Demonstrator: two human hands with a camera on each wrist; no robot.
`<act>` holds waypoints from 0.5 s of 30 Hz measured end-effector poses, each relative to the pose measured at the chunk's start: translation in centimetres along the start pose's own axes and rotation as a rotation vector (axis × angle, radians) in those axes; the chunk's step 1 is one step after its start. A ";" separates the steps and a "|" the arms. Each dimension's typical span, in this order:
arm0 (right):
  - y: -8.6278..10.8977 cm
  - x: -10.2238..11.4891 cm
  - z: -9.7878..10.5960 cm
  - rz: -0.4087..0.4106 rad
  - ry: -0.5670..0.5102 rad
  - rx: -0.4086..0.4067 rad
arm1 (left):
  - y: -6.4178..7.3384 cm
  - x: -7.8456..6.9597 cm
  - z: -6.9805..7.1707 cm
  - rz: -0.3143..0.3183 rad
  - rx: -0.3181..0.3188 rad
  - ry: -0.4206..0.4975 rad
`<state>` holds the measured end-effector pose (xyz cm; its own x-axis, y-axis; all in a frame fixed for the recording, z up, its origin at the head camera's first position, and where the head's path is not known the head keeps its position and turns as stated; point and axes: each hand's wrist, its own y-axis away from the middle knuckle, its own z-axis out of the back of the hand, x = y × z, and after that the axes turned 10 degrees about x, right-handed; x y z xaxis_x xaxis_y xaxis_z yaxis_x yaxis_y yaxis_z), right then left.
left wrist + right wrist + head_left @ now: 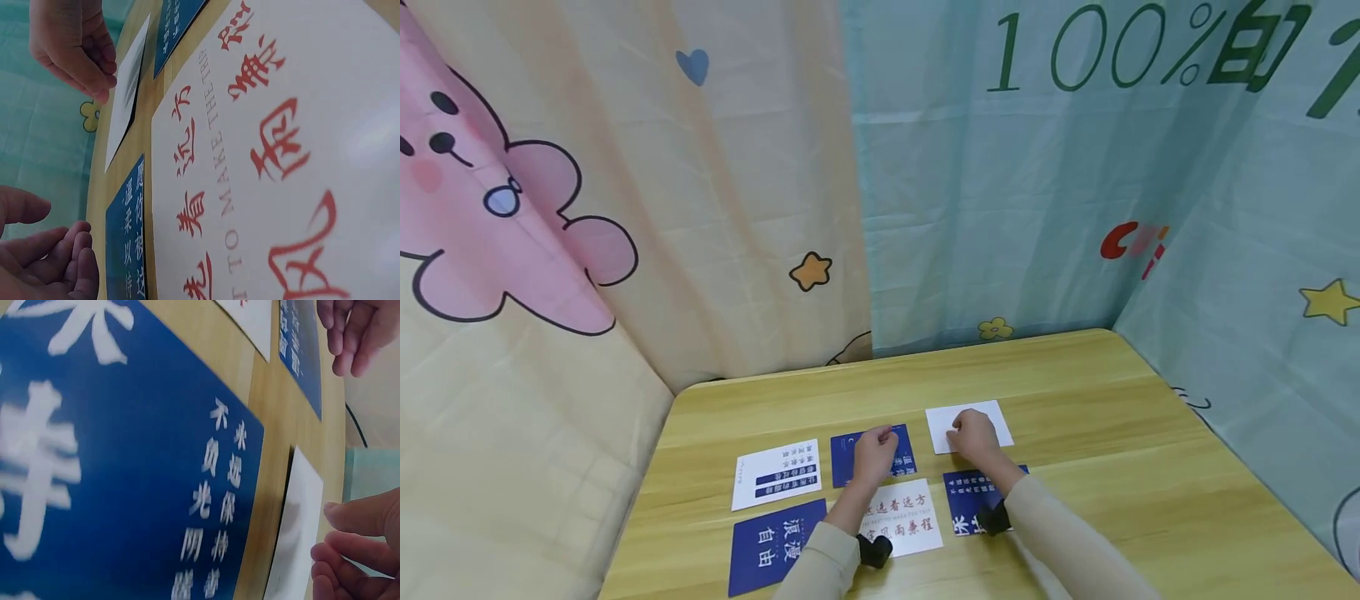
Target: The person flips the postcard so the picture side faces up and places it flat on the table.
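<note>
Over the blue card (844, 457) in the back row's middle hovers my left hand (875, 457), fingers loosely bent with nothing in them. To its right, my right hand (976, 435) is above a plain white card (938, 422), partly covering it. In the right wrist view that hand (359, 550) has thumb and fingers apart, holding nothing; whether its fingertips touch the white card (295, 519) I cannot tell. The left wrist view shows the left hand (47, 256) with a gap between thumb and fingers, beside the blue card (127, 231) with white characters.
Nearer me lie a white card with red characters (917, 518), a blue card (962, 500) partly under the right forearm, and another blue card (760, 546). A white card with blue bands (752, 467) lies at left. Printed curtains (760, 192) hang behind the wooden table (1075, 400).
</note>
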<state>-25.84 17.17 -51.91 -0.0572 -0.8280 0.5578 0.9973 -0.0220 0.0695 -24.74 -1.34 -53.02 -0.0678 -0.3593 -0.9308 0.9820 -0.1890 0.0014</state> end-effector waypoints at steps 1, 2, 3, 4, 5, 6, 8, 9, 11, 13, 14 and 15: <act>0.0 -0.2 0.2 -0.002 -0.020 -0.018 | -0.1 -0.1 -0.2 -0.001 0.009 -0.003; 0.0 -0.5 0.3 -0.004 -0.034 -0.036 | -0.2 -0.2 -0.4 -0.002 0.014 -0.007; 0.0 -0.7 0.5 -0.009 -0.051 -0.048 | -0.3 -0.3 -0.6 0.001 0.020 -0.008; 0.0 -1.0 0.7 -0.011 -0.067 -0.062 | -0.4 -0.4 -0.8 0.003 0.024 -0.009; 0.1 -1.4 0.9 -0.011 -0.086 -0.076 | -0.4 -0.5 -1.0 0.002 0.028 -0.006; 0.1 -1.8 1.0 -0.013 -0.101 -0.091 | -0.5 -0.6 -1.2 -0.005 0.032 -0.011; 0.3 -2.5 1.4 -0.028 -0.139 -0.107 | -0.5 -0.8 -1.6 -0.017 0.042 -0.013; 0.4 -2.8 1.6 -0.036 -0.159 -0.114 | -0.6 -0.9 -1.7 -0.026 0.049 -0.014; 0.5 -3.6 2.0 -0.044 -0.176 -0.133 | -0.8 -1.0 -1.9 -0.041 0.057 -0.026; 0.5 -4.2 2.5 -0.059 -0.187 -0.144 | -1.1 -1.1 -2.0 -0.051 0.068 -0.037; 0.5 -4.6 2.6 -0.062 -0.191 -0.152 | -1.3 -1.2 -2.1 -0.051 0.074 -0.039; 0.5 -4.9 2.8 -0.064 -0.192 -0.162 | -1.5 -1.2 -2.0 -0.055 0.077 -0.045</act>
<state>-25.16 22.74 -52.29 -0.1122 -0.7009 0.7044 0.9848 -0.1730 -0.0154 -25.74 1.24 -52.64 -0.1304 -0.3865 -0.9130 0.9603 -0.2782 -0.0194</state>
